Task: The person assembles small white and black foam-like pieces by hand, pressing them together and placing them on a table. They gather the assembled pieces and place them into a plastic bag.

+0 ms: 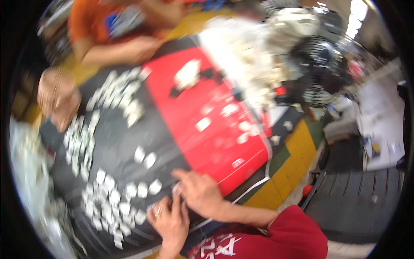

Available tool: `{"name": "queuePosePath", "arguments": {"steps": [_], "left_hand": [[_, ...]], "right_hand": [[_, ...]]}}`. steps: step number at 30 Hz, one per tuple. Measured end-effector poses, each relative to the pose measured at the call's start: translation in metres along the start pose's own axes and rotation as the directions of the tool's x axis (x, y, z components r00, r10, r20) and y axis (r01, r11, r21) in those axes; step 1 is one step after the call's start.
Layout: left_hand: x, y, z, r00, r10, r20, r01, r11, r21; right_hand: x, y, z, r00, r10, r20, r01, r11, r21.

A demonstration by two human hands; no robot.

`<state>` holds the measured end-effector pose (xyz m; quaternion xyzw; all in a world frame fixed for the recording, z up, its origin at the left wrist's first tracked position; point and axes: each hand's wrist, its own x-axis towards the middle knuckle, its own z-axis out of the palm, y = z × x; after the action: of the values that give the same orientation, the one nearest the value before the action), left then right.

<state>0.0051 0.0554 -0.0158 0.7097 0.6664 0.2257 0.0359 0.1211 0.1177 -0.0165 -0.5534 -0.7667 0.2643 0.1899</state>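
My left hand [169,219], with a ring on one finger, is over the near edge of the black part of the table mat [151,142]. My right hand [200,194] meets it from the right, its index finger stretched left. Between the fingertips of both hands is a small pale piece [176,188], blurred and partly hidden. Left of my hands lies a spread of small white pieces [113,197], with a single white piece [155,187] closest to my fingers. Two more white pieces [150,160] lie farther out on the mat.
Grey-white pieces [79,144] lie in rows at the left. A red mat section [202,112] bears scattered white scraps. Across the table, a person in orange [108,39] works with their hands. A black fan [319,64] stands far right; clear plastic [32,185] lines the left edge.
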Motion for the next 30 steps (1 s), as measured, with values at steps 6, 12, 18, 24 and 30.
{"name": "queuePosePath", "arguments": {"steps": [6, 12, 18, 24, 30], "left_hand": [[-0.028, -0.019, 0.014, 1.0, -0.007, -0.027, 0.008, 0.999, 0.052], [-0.025, -0.026, 0.027, 0.998, 0.059, 0.001, -0.059, 0.995, 0.076], [-0.03, -0.027, 0.03, 1.0, -0.02, 0.014, 0.019, 0.996, 0.087], [-0.033, -0.021, 0.026, 0.995, 0.023, -0.094, -0.015, 0.996, 0.085], [-0.036, -0.017, 0.024, 0.996, -0.007, -0.09, 0.017, 0.994, 0.111]], "right_hand": [[-0.004, 0.014, 0.028, 0.972, -0.055, -0.23, 0.065, 0.997, 0.036], [0.006, 0.021, 0.027, 0.961, -0.022, -0.275, 0.067, 0.986, 0.154], [0.006, 0.022, 0.032, 0.955, -0.053, -0.293, 0.074, 0.996, 0.059], [0.003, 0.028, 0.036, 0.925, -0.138, -0.354, 0.18, 0.98, 0.087], [0.005, 0.035, 0.032, 0.946, -0.193, -0.261, 0.216, 0.974, 0.063]]}}
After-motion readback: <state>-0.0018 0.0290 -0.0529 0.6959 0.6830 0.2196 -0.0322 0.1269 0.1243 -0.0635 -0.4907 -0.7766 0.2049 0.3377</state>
